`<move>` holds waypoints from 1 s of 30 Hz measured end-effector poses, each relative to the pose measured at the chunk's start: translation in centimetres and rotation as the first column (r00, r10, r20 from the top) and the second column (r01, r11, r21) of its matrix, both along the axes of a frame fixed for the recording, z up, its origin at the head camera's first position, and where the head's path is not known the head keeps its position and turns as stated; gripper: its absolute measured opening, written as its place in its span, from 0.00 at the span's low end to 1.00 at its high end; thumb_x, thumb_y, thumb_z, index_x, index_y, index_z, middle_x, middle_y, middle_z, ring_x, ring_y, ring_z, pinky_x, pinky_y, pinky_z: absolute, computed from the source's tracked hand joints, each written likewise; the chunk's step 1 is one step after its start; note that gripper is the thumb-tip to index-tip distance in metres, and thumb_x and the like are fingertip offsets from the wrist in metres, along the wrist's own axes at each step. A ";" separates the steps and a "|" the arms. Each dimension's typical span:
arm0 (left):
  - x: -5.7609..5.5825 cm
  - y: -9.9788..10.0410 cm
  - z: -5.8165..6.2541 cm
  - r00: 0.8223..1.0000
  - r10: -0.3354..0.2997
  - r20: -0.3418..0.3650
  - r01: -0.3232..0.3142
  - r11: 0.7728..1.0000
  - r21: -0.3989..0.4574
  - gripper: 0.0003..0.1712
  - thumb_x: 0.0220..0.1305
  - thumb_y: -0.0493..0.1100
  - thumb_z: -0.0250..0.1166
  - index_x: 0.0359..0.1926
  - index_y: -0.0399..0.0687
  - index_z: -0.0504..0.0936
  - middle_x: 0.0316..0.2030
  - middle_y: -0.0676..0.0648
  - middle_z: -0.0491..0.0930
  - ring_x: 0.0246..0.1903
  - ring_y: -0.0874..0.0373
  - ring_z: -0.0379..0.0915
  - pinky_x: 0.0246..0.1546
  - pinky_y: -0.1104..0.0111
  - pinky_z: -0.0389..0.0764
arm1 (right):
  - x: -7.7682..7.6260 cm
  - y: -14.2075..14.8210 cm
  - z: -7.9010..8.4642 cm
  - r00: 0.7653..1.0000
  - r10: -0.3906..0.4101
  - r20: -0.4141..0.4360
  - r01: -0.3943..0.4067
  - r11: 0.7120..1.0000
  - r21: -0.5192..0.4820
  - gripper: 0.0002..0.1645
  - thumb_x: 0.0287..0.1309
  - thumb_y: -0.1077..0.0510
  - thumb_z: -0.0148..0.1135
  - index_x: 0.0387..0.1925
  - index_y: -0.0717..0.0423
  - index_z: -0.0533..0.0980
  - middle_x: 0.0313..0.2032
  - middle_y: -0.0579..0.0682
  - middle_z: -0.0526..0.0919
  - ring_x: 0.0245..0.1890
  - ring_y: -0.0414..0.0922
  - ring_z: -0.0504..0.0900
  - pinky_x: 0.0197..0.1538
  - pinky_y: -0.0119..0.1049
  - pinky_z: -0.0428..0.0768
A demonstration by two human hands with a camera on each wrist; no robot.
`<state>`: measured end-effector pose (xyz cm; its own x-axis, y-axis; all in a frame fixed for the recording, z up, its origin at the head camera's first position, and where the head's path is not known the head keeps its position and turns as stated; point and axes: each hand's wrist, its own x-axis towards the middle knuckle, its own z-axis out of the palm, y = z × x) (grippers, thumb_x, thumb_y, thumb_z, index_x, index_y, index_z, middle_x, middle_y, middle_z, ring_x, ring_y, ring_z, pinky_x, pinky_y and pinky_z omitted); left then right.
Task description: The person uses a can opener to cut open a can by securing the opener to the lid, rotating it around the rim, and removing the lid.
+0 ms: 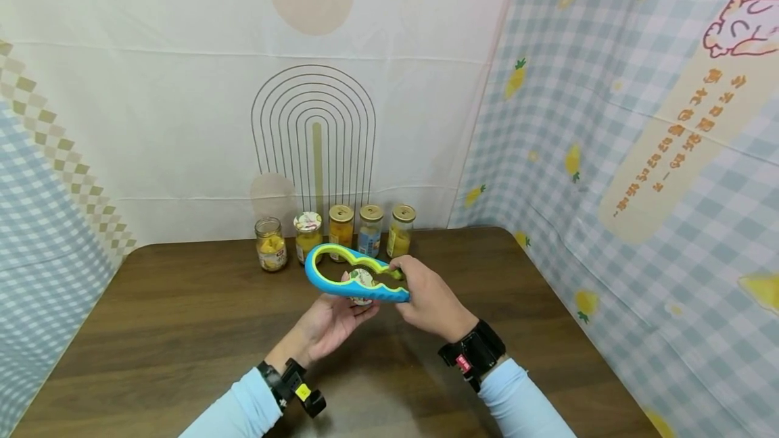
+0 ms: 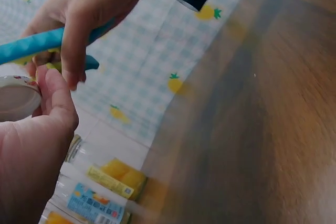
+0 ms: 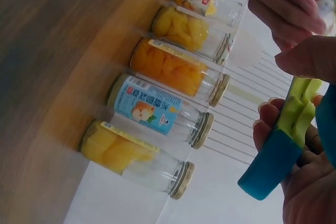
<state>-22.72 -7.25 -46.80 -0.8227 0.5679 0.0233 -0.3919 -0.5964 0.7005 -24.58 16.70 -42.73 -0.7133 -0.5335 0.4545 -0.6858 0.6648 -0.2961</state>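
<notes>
My left hand (image 1: 328, 326) holds a white patterned jar lid (image 1: 362, 278) at its fingertips, palm turned upward. In the left wrist view the lid (image 2: 18, 98) shows its pale underside, partly cut off by the frame. With my right hand (image 1: 429, 296) I grip the handle end of a blue and lime-green jar opener (image 1: 331, 285). Its wide loop points left and hangs above the lid and left fingers. In the right wrist view the opener's blue handle end (image 3: 268, 174) sticks out past the fingers.
Behind the hands stands a row of fruit jars: a lidless jar (image 1: 271, 252), one with a patterned lid (image 1: 308, 222), and several with gold lids, including a blue-labelled jar (image 1: 370, 238). A wooden table (image 1: 182, 330) carries them, with cloth-covered walls (image 1: 182, 140) around.
</notes>
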 end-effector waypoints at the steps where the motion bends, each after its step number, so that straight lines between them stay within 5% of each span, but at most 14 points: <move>1: 0.0 -0.1 -0.2 1.000 0.013 -0.011 -0.013 1.000 -0.014 0.23 0.89 0.52 0.43 0.73 0.47 0.63 0.59 0.48 0.78 0.58 0.57 0.81 0.67 0.64 0.82 | 0.0 0.1 0.1 1.000 -0.004 -0.008 0.004 1.000 -0.002 0.35 0.51 0.66 0.81 0.59 0.58 0.73 0.52 0.53 0.82 0.49 0.45 0.83 0.53 0.44 0.87; 6: -0.2 -1.0 -0.7 0.991 0.078 -0.111 -0.094 0.984 -0.148 0.17 0.88 0.47 0.49 0.60 0.47 0.81 0.51 0.50 0.87 0.55 0.58 0.85 0.64 0.64 0.84 | -0.3 1.0 0.1 0.999 -0.049 -0.021 0.049 0.999 0.007 0.36 0.49 0.67 0.82 0.58 0.58 0.73 0.51 0.52 0.82 0.46 0.43 0.81 0.50 0.41 0.86; 8: -0.1 -1.5 -0.8 0.979 0.098 -0.179 -0.145 0.951 -0.275 0.20 0.87 0.50 0.51 0.62 0.41 0.80 0.51 0.50 0.88 0.55 0.59 0.86 0.63 0.64 0.84 | -0.3 1.3 0.0 0.998 -0.068 -0.010 0.068 0.998 0.009 0.36 0.49 0.67 0.81 0.58 0.58 0.73 0.51 0.51 0.82 0.45 0.42 0.80 0.49 0.40 0.85; 9: 0.1 -1.7 -0.7 0.967 0.109 -0.230 -0.189 0.915 -0.358 0.22 0.86 0.50 0.53 0.63 0.39 0.80 0.51 0.50 0.89 0.54 0.59 0.86 0.63 0.64 0.85 | -0.2 1.5 -0.1 0.997 -0.076 -0.002 0.076 0.997 0.008 0.36 0.49 0.67 0.81 0.59 0.57 0.73 0.51 0.51 0.82 0.45 0.42 0.79 0.48 0.40 0.84; 11: 0.5 -2.0 -0.6 0.930 0.120 -0.346 -0.296 0.803 -0.517 0.25 0.83 0.51 0.58 0.65 0.34 0.79 0.52 0.47 0.89 0.53 0.56 0.87 0.60 0.64 0.87 | -0.2 2.0 -0.3 0.996 -0.091 0.011 0.091 0.996 0.003 0.36 0.49 0.68 0.81 0.59 0.57 0.74 0.52 0.51 0.82 0.45 0.42 0.79 0.48 0.40 0.84; 15: 1.9 -2.2 -0.1 0.840 0.104 -0.533 -0.509 0.490 -0.707 0.26 0.73 0.53 0.71 0.62 0.40 0.84 0.50 0.44 0.90 0.47 0.57 0.87 0.48 0.69 0.88 | 0.0 3.1 -0.6 0.991 -0.129 0.038 0.129 0.992 -0.011 0.35 0.50 0.68 0.80 0.59 0.56 0.74 0.52 0.51 0.82 0.46 0.43 0.80 0.49 0.41 0.84; 18: 3.0 -2.7 0.4 0.804 0.090 -0.588 -0.580 0.339 -0.741 0.28 0.66 0.55 0.77 0.60 0.46 0.86 0.49 0.46 0.89 0.44 0.61 0.85 0.43 0.73 0.85 | 0.1 3.9 -0.9 0.985 -0.162 0.059 0.163 0.987 -0.005 0.35 0.52 0.68 0.79 0.59 0.55 0.73 0.52 0.50 0.81 0.46 0.43 0.80 0.48 0.40 0.84; 19: 3.3 -3.0 0.5 0.797 0.086 -0.598 -0.592 0.306 -0.746 0.28 0.64 0.55 0.78 0.59 0.47 0.87 0.49 0.47 0.89 0.43 0.62 0.84 0.42 0.73 0.85 | 0.0 4.1 -1.0 0.983 -0.173 0.064 0.173 0.985 -0.001 0.34 0.52 0.68 0.79 0.59 0.55 0.73 0.52 0.50 0.81 0.45 0.43 0.80 0.48 0.40 0.84; 23: 3.8 -4.2 0.6 0.779 0.069 -0.623 -0.620 0.232 -0.750 0.30 0.59 0.57 0.81 0.57 0.48 0.88 0.47 0.49 0.89 0.41 0.62 0.82 0.39 0.73 0.83 | 0.0 4.6 -1.3 0.977 -0.198 0.077 0.198 0.980 0.005 0.33 0.53 0.67 0.79 0.59 0.55 0.73 0.51 0.49 0.81 0.44 0.42 0.80 0.48 0.40 0.84; 30: 3.5 -5.5 -0.2 0.772 0.070 -0.631 -0.633 0.176 -0.754 0.29 0.57 0.57 0.83 0.55 0.48 0.89 0.42 0.50 0.87 0.39 0.61 0.80 0.38 0.74 0.81 | 0.0 4.4 -1.3 0.981 -0.182 0.066 0.183 0.983 -0.009 0.35 0.51 0.68 0.80 0.59 0.56 0.73 0.52 0.50 0.82 0.46 0.43 0.81 0.48 0.42 0.84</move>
